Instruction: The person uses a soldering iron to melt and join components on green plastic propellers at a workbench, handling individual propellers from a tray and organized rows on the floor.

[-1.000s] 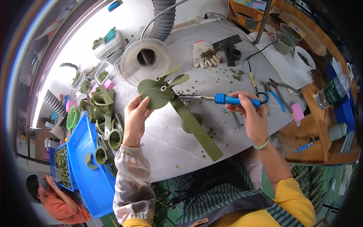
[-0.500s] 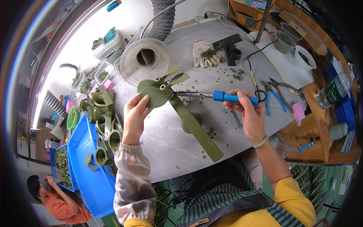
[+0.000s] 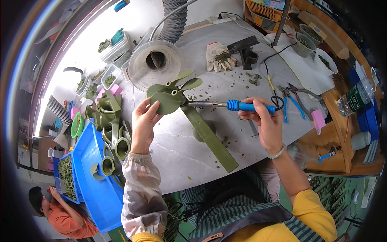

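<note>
A: Head view. Noted around the work: clear funnel with grey ribbed hose behind, glove and green chips beyond, blue pliers just right of the iron's handle, pink block and bottle further right. Blue tray of green parts at left edge of table.

B: Materials?

A: Olive matt plastic propeller, round hub, three small rounded blades, one long flat blade. Grey smooth tabletop. Iron with metal shaft, ribbed blue grip.

B: Hands?

A: Left hand clamped on hub's lower edge, propeller held above table centre. Right hand closed round blue grip.

B: Axes?

A: Long blade runs down-right from hub. Iron lies level, tip pointing left, touching hub.
</note>
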`<control>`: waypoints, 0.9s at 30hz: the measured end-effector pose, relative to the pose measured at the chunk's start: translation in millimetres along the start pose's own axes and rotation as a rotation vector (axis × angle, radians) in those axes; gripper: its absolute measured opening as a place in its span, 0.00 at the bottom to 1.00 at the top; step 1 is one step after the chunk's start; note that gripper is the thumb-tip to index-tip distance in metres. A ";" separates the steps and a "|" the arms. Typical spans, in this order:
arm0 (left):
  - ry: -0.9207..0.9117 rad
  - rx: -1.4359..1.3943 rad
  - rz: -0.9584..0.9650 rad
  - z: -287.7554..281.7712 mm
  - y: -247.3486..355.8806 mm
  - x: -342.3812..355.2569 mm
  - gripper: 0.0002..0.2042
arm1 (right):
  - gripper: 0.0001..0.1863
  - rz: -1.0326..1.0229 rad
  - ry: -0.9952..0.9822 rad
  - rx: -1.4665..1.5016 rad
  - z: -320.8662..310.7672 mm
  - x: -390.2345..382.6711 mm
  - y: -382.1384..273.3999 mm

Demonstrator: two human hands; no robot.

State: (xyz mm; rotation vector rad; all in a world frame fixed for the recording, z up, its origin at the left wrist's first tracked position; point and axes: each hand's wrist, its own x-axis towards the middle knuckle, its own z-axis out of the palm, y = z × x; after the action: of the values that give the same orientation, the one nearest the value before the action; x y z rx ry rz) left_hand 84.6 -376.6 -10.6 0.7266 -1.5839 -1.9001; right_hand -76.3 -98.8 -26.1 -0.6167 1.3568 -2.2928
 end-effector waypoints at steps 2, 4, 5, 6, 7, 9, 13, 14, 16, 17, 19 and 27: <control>0.011 -0.005 0.005 1.9 -2.3 0.4 0.13 | 0.15 -0.001 0.003 0.001 -1.8 0.4 1.6; 0.026 0.001 0.006 2.8 -2.2 0.0 0.14 | 0.15 0.008 0.020 0.021 -2.4 1.5 2.8; 0.027 0.003 0.008 2.9 -0.8 -0.5 0.14 | 0.15 0.007 0.018 0.023 -1.7 2.0 1.9; 0.031 0.007 0.009 3.1 0.4 -0.9 0.14 | 0.14 0.009 0.021 0.019 -1.0 2.5 1.0; 0.033 0.010 0.007 3.2 -0.3 -0.4 0.14 | 0.14 0.014 0.026 0.012 -1.0 3.3 1.3; 0.039 0.013 0.004 4.3 -0.5 -0.1 0.14 | 0.14 0.008 0.032 0.009 -1.8 5.0 2.8; 0.043 0.007 0.002 3.5 0.0 -0.7 0.14 | 0.14 -0.007 0.028 0.009 -2.2 6.1 3.3; 0.043 0.008 0.002 3.7 0.2 -0.9 0.14 | 0.14 -0.007 0.029 0.009 -2.6 6.4 3.1; 0.032 0.002 0.004 4.2 1.0 -1.7 0.14 | 0.14 -0.016 0.014 0.000 -3.3 7.1 2.9; 0.032 0.003 0.004 4.0 0.6 -1.7 0.14 | 0.14 -0.016 0.015 0.000 -3.3 7.3 2.9; 0.028 0.004 0.007 3.2 -0.3 -1.3 0.14 | 0.14 -0.025 0.025 -0.012 -2.8 7.6 3.2; 0.035 0.022 0.006 4.8 -0.2 -0.3 0.16 | 0.14 -0.015 -0.006 -0.019 -2.2 4.7 0.7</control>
State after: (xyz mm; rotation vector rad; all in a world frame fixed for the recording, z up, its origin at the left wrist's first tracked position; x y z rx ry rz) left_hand 81.4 -373.1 -10.0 0.7595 -1.5855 -1.8584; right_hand -81.2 -100.1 -26.9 -0.6419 1.3772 -2.2901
